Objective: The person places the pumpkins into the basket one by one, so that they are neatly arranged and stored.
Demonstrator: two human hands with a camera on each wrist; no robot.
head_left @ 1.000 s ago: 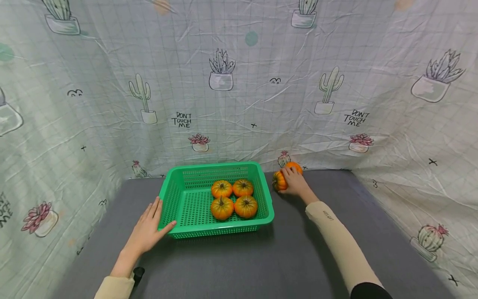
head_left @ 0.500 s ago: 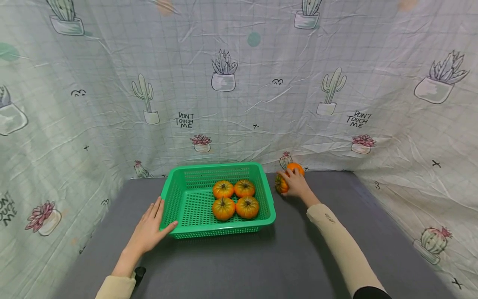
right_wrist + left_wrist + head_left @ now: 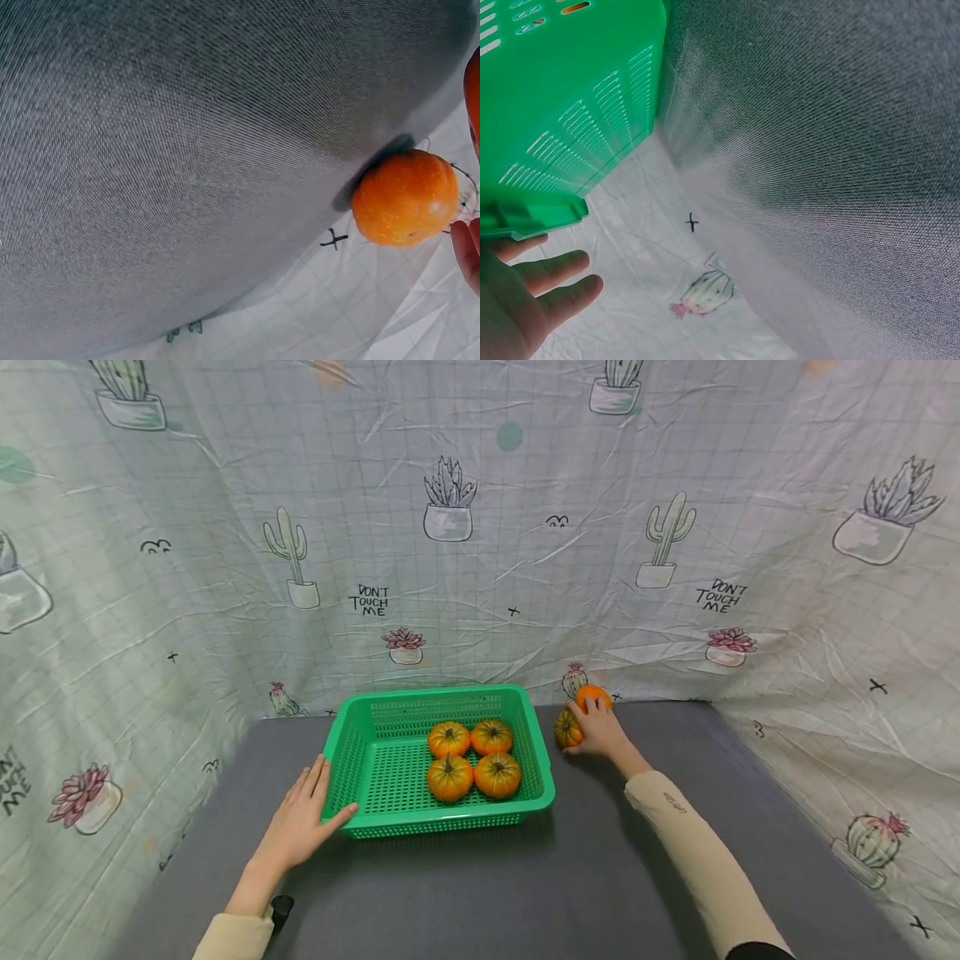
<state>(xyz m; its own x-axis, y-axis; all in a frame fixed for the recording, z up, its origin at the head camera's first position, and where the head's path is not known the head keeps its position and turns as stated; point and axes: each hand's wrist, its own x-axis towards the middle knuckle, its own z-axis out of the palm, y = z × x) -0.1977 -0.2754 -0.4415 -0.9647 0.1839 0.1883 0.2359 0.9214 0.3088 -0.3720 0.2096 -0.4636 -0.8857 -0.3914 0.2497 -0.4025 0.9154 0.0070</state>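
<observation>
In the head view my right hand (image 3: 602, 732) holds a small orange-and-green pumpkin (image 3: 567, 729), fingers over its far side and thumb at its near side. Its edge shows as an orange pumpkin (image 3: 473, 97) at the right of the right wrist view, above a fingertip. Just behind the hand lies a plainer orange pumpkin (image 3: 595, 695), seen whole as the round orange pumpkin (image 3: 405, 198) in the right wrist view. My left hand (image 3: 296, 822) rests at the left side of a green plastic basket (image 3: 435, 818), fingers extended along the rim and thumb spread at the front corner.
Several small pumpkins (image 3: 451, 778) sit in two rows in the basket's right half, stems up. The basket stands on a dark grey tabletop (image 3: 465, 902). A cactus-printed sheet (image 3: 480, 568) hangs behind and at both sides.
The pumpkin in my right hand has turned and shifted slightly, showing more of its greenish side. The right forearm has moved a little to the right. My left hand stays in place on the basket.
</observation>
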